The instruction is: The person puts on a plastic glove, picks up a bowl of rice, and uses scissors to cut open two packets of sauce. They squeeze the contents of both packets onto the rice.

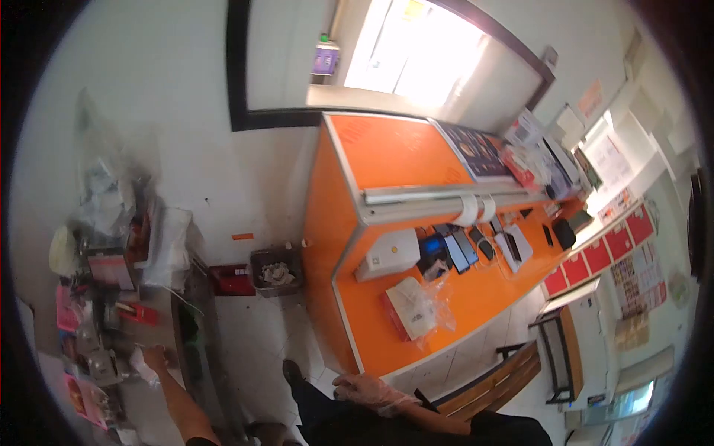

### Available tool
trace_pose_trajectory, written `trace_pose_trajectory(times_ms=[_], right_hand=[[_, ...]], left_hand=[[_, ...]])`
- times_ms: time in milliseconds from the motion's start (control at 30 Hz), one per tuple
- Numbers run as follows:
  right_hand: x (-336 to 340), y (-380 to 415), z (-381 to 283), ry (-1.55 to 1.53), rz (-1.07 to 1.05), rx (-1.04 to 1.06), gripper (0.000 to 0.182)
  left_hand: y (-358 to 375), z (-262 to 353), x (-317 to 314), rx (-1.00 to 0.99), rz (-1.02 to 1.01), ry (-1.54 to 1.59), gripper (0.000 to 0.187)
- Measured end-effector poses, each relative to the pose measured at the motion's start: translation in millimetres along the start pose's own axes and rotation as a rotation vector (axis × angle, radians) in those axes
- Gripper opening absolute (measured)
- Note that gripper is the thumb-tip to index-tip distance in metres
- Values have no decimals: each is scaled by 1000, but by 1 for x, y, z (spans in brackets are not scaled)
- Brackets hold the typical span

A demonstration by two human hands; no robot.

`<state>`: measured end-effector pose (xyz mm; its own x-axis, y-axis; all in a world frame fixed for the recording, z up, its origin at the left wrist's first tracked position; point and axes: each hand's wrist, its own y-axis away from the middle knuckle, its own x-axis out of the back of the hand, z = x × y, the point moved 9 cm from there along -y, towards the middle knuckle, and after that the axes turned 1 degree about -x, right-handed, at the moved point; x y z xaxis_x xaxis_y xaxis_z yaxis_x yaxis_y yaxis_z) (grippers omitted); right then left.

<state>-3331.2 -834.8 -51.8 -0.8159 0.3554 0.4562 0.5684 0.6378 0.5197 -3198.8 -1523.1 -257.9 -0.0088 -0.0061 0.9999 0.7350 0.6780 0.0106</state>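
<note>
At the left, my left hand (154,360) reaches down over the grey counter (165,312). Its fingers are closed on a white thin sheet or bag (140,366); the kind is too small to tell. A clear plastic glove covers my right hand (372,392), which is low in front of my body with its fingers curled in. Whether anything is inside those fingers is hidden. Just beyond my left hand lies a red object (141,313), and a tablet-like screen (111,269) stands behind it.
An orange counter (372,351) holds a white-and-red box (407,308), a clear plastic bag (440,316) and several devices. On the floor, a dark bin (277,286) with crumpled paper stands by the wall. A wooden bench (494,386) is at right. White bags (172,241) hang near the left counter.
</note>
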Motion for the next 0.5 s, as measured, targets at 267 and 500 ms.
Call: trace_pose_trajectory(times_ms=[267,500], right_hand=[[3,34,35,-141,155,26,37],[9,59,46,-258,151,-20,36]], left_hand=[[29,5,25,322,213,-51,31],[39,21,30,213,181,90,32]])
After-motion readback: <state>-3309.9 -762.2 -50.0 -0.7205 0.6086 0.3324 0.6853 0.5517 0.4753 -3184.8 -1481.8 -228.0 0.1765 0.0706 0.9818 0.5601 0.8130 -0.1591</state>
